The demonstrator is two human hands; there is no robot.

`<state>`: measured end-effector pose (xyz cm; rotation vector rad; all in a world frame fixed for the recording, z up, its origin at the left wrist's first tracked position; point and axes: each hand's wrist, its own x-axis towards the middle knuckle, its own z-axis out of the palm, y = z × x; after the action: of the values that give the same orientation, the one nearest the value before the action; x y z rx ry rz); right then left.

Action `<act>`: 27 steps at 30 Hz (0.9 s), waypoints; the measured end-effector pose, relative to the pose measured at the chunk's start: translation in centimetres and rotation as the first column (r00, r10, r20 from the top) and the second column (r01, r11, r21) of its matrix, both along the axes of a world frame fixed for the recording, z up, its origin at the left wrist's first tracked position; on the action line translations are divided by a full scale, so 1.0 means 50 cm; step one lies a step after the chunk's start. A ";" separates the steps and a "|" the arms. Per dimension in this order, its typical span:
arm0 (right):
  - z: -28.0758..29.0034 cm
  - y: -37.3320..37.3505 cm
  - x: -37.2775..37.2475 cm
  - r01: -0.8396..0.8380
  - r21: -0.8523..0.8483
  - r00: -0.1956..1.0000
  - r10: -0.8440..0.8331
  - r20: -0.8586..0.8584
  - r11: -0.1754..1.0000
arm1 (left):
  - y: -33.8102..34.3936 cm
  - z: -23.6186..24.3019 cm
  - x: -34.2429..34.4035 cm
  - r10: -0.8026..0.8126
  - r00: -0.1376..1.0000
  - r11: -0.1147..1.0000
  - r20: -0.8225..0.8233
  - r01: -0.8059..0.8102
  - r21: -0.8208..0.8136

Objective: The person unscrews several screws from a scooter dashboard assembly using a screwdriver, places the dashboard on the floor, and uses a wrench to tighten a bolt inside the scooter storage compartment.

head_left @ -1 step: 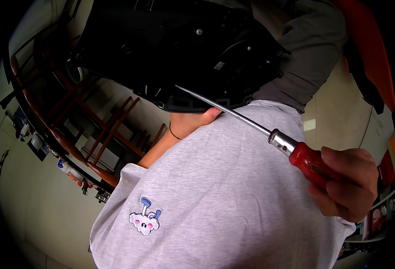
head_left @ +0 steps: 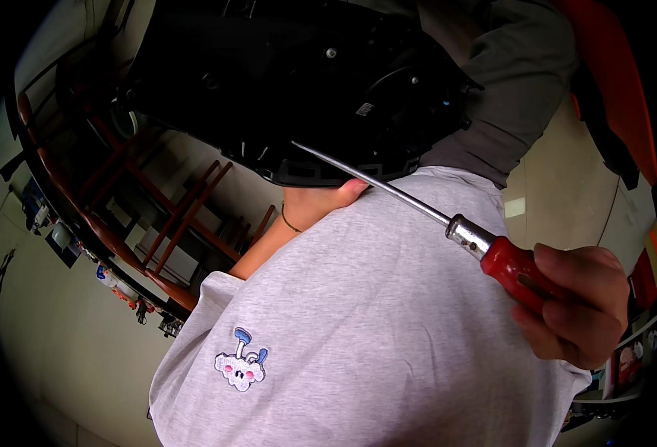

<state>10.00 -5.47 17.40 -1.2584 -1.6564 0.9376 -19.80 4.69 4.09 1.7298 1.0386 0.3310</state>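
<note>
A large black plastic panel with a few silver screws rests across my lap at the top of the view. My left hand grips its near edge, the thumb showing and the other fingers hidden beneath it. In my right hand is a screwdriver with a red handle and a long metal shaft. That shaft points up and left, its tip over the dark panel near the near edge. Whether the tip touches the plastic I cannot tell.
Wooden chairs or racks with reddish-brown rails stand at the left. An orange and black body part, perhaps of a vehicle, is at the upper right. Light tiled floor shows beside my grey-trousered leg.
</note>
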 end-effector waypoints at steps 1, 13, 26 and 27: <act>-0.003 0.001 -0.001 -0.007 0.009 1.000 0.007 0.007 1.000 | -0.003 0.000 -0.001 0.032 0.999 0.999 0.002 -0.032 -0.016; 0.010 0.013 -0.038 0.018 0.233 0.978 -0.065 0.197 0.972 | 0.002 -0.004 -0.004 -0.035 0.999 0.998 -0.035 0.036 0.045; 0.008 0.035 -0.031 -0.014 0.154 0.988 -0.010 0.153 0.988 | -0.009 -0.008 -0.002 0.081 0.996 0.996 0.024 -0.080 -0.044; 0.007 0.024 -0.040 0.045 0.152 0.995 -0.057 0.076 0.987 | -0.009 -0.005 -0.001 0.094 0.996 0.993 0.010 -0.093 -0.070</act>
<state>8.00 -4.29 17.73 -1.2436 -1.7151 0.7260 -19.85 4.23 3.83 1.6187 1.1116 0.3613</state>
